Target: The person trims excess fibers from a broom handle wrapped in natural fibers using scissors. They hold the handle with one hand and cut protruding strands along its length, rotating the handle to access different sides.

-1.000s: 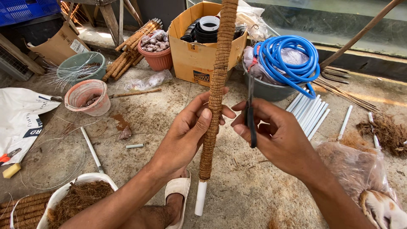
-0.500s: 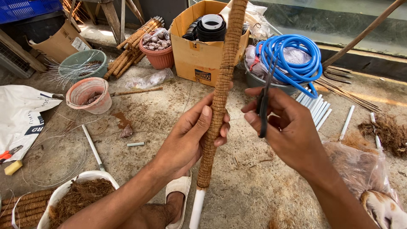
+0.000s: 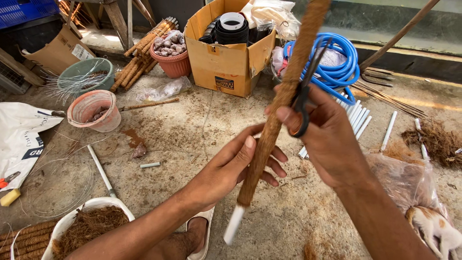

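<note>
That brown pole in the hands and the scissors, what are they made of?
The pole looks like a white plastic pipe wrapped in coarse brown fibre, probably coconut coir: rough, matte, with the bare white end showing. The scissors look like dark, dull metal, their handles perhaps coated.

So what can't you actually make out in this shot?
- Coir-wrapped pole: top cut off by the upper edge, head view.
- Scissors: handles partly hidden inside the right hand.
- Cardboard box: contents mostly hidden by its walls.
- Left hand: palm hidden behind the pole.
</note>
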